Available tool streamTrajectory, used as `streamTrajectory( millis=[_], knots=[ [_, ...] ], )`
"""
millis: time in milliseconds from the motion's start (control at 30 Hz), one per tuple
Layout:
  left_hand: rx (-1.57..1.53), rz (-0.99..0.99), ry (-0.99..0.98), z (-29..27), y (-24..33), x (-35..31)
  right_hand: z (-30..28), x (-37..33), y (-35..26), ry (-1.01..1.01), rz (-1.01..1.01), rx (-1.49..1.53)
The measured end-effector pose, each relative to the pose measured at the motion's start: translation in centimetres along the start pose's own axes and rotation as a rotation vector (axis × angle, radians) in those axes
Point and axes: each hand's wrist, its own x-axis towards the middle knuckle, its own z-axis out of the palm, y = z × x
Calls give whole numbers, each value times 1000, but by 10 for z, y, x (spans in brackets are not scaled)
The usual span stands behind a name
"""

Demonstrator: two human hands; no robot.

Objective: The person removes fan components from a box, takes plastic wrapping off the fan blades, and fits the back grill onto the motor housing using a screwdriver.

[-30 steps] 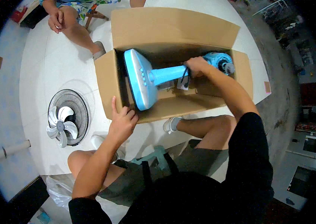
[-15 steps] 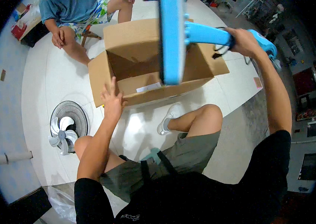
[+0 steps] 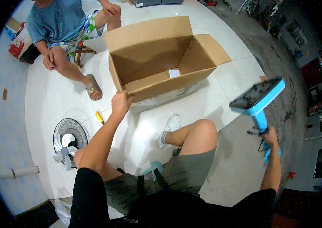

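Note:
An open cardboard box stands on the floor in front of me, flaps spread. My left hand is closed over its near left corner. Inside lies a small piece with a white label. Out to the right, beyond the box, my right hand grips a light-blue stand, apparently a fan's body. Its flat rectangular base tilts upward with the dark underside showing, and a black cord is bunched by my fingers.
To the left, a dark wire fan grille and silver fan blades lie by my knee. A yellow-handled tool rests on the tiles. Another person sits on a stool at the far left. A grey case is at the back.
The blue stand has swung from above the box out to the right and lower, in my right hand. My left hand has closed on the box's corner. The box's flaps have shifted.

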Motion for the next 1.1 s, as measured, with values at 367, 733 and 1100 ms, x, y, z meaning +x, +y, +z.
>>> streamTrajectory(
  millis=[367, 733, 1100],
  knots=[
    [-884, 233, -135, 33, 108, 151, 169, -60, 59, -299, 100, 59],
    [246, 413, -1161, -154, 8, -131, 33, -33, -157, -126, -319, -349],
    [36, 319, -887, -192, -53, -243, 83, -62, -530, 321, -1096, -993]
  ],
)
